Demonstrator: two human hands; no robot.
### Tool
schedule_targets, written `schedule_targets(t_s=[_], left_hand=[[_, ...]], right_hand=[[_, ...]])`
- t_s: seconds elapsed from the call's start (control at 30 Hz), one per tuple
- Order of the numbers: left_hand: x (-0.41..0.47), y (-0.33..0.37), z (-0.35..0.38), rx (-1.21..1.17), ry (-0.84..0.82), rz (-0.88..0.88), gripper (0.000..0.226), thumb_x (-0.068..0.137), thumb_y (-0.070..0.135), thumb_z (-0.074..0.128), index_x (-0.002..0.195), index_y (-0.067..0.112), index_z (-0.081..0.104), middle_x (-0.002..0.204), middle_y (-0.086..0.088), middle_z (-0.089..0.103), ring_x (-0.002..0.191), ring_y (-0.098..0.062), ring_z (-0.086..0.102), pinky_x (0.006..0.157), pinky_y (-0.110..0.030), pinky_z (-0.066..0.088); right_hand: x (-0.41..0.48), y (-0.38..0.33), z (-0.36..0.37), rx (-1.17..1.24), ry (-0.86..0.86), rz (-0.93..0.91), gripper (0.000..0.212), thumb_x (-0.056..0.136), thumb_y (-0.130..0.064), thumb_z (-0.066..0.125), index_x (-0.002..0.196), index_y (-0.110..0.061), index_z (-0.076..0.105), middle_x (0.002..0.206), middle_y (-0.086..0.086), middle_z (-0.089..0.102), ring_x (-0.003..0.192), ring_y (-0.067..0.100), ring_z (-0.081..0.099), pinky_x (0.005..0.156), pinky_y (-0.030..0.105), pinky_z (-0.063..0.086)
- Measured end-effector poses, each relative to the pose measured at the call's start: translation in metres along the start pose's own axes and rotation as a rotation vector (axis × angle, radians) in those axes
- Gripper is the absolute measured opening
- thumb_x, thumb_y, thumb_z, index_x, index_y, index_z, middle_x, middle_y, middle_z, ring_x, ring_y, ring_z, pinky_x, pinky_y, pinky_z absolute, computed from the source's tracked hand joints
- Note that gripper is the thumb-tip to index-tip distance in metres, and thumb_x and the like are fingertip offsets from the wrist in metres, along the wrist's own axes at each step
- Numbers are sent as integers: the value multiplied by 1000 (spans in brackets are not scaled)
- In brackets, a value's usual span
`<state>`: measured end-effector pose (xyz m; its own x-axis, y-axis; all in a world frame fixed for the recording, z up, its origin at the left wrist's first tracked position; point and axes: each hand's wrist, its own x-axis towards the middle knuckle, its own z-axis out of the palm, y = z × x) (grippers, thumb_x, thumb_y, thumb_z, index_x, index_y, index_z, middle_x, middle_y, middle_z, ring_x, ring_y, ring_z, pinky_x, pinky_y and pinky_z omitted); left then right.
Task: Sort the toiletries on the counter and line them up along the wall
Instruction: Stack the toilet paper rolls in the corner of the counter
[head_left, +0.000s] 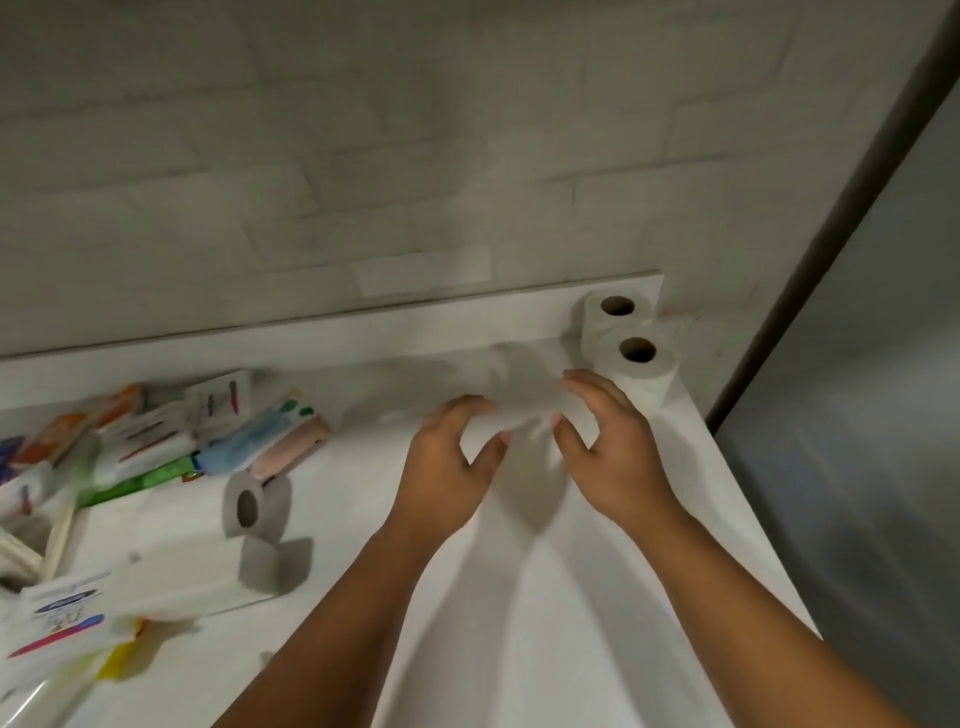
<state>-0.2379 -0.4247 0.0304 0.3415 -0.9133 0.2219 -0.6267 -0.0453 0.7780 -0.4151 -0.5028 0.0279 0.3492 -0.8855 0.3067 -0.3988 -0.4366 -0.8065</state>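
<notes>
My left hand (449, 462) and right hand (615, 457) both curl round a blurred toilet roll (519, 410), likely to stand it beside the upright rolls (640, 364)

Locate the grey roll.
Head view, left of centre: the grey roll lies on its side just in front of the packets, left of the left hand.

White counter (332, 493), raised white ledge (311, 332) along its far edge at the wall. Far right corner: rear roll (615, 312) and front roll (641, 364), both upright, touching each other. Just left of them: blurred white roll (519, 410); contact with surface not resolvable. Centre-left: grey roll (241, 506) on its side, core toward camera. Left: loose heap of packets (156, 426), including green packet (145, 478), blue packet (244, 441), pink tube (296, 441). Near left: flat white pack (176, 577), labelled box (62, 613).
</notes>
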Motion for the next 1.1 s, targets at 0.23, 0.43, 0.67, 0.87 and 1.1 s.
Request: schedule_targets(t_s=[0.23,0.43,0.67,0.87,1.1], left_hand=[[-59,-58,-113,110,58,-15,27,90,30,72,117,28,67,124,16,62,120,-6,55,102,-36,49],[-100,-121,-198,223,126,-66,28,89,25,72,117,25,66,122,13,64,110,-10,55,96,-19,39],[-113,-180,-262,286,155,-246,41,92,28,68,131,21,58,135,2,57,127,-18,49,106,-26,38],[-104,-200,-275,253,109,-372,57,92,33,68,142,14,49,132,-7,62,118,-26,60,100,-40,50],[-86,-213,-278,243,3,-425,64,93,40,65,147,15,40,115,-7,70,110,-28,63,88,-34,50]], right_hand=[[-44,-80,97,69,-168,-70,32,92,-23,64,123,-24,61,134,-13,53,129,1,45,109,20,36],[-74,-132,186,59,-308,-88,35,92,-27,63,127,-28,59,135,-14,53,129,-1,45,111,26,37],[-77,-185,263,-24,-422,51,51,92,-30,62,140,-25,45,135,-6,55,123,11,52,102,26,42],[-56,-207,304,-102,-491,207,50,92,-30,62,138,-25,42,120,1,65,108,21,62,92,33,51],[-38,-207,328,-52,-403,327,51,91,-23,65,137,-25,43,99,1,65,85,16,59,77,27,48]])
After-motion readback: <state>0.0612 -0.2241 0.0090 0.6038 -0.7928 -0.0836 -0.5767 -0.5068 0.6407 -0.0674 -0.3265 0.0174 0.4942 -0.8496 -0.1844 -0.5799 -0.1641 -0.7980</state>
